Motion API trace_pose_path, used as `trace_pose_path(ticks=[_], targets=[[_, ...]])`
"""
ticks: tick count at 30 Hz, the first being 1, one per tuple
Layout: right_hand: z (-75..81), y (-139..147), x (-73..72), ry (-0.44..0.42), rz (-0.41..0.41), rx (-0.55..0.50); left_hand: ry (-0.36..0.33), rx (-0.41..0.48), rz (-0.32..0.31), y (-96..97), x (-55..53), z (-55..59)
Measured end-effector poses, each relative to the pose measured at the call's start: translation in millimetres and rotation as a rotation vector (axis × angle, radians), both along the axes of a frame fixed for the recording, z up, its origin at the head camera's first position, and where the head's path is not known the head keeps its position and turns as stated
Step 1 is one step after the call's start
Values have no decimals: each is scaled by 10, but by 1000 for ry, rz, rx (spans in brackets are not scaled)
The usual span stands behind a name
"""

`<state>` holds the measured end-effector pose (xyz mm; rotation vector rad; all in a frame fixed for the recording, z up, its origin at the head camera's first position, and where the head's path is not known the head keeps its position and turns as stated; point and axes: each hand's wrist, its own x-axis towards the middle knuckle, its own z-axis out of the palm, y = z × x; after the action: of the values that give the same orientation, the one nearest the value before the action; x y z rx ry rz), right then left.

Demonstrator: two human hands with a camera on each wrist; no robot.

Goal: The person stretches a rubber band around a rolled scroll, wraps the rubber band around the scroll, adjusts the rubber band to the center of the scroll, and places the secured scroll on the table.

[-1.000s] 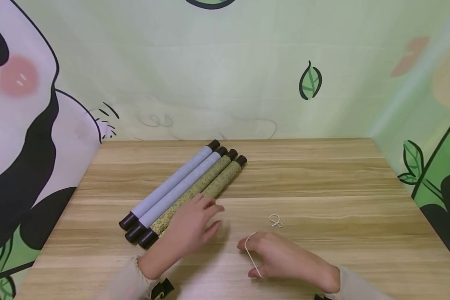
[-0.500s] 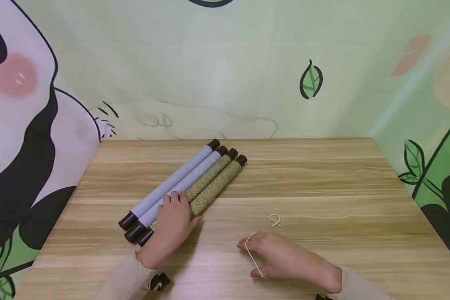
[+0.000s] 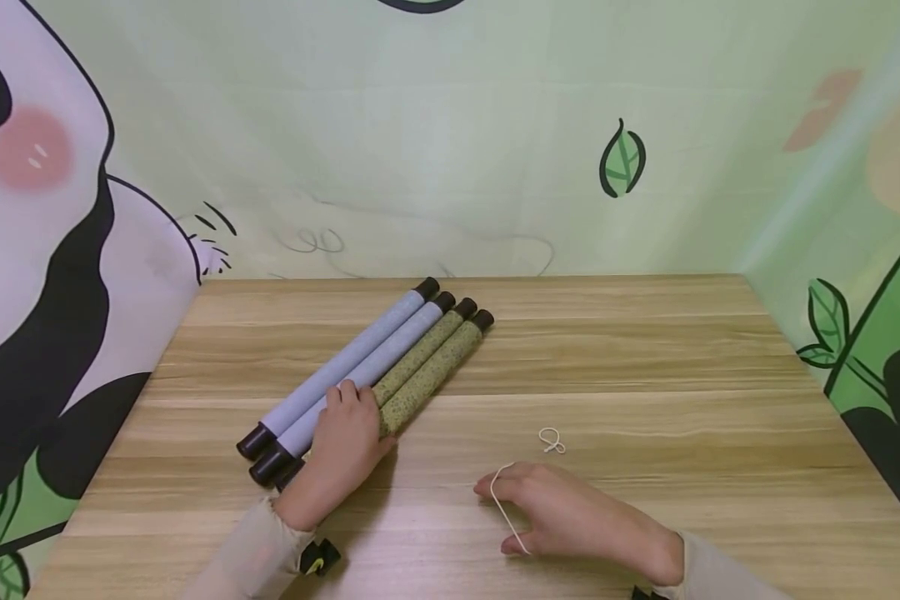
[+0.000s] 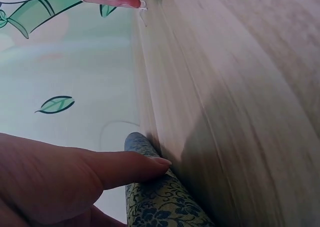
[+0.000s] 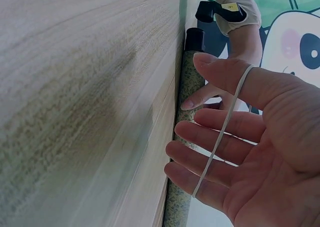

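Note:
Four-in-a-row is not counted here: several scroll-like rolls with black end caps lie side by side, slanting across the table. Two are light blue rolls and two are green patterned rolls. My left hand grips the green rolls near their lower ends, fingers over the top and thumb against the near side. It hides part of them. My right hand is held spread to the right, palm toward the rolls. A thin white elastic band is stretched around its thumb and fingers.
A second white elastic band lies twisted on the wooden table, beyond the right hand. A printed cloth backdrop with a panda and leaves stands behind and beside the table.
My left hand has moved left and down from above the green rolls and now holds them. The right hand has stayed almost still with its band stretched.

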<state>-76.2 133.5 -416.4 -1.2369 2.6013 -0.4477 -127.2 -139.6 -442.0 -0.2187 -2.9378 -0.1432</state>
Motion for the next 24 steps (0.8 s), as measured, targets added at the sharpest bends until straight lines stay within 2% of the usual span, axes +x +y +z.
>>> trace_pose_path(ticks=[5, 10, 17, 24], targets=[[1, -1, -1, -7, -1, -1, -71, 2, -38, 9, 29, 41], [4, -4, -8, 6, 9, 3, -146, 18, -65, 28, 67, 32], [-13, 6, -8, 23, 12, -2, -112, 14, -55, 40, 94, -44], [0, 12, -17, 11, -2, -29, -81, 29, -108, 52, 99, -98]])
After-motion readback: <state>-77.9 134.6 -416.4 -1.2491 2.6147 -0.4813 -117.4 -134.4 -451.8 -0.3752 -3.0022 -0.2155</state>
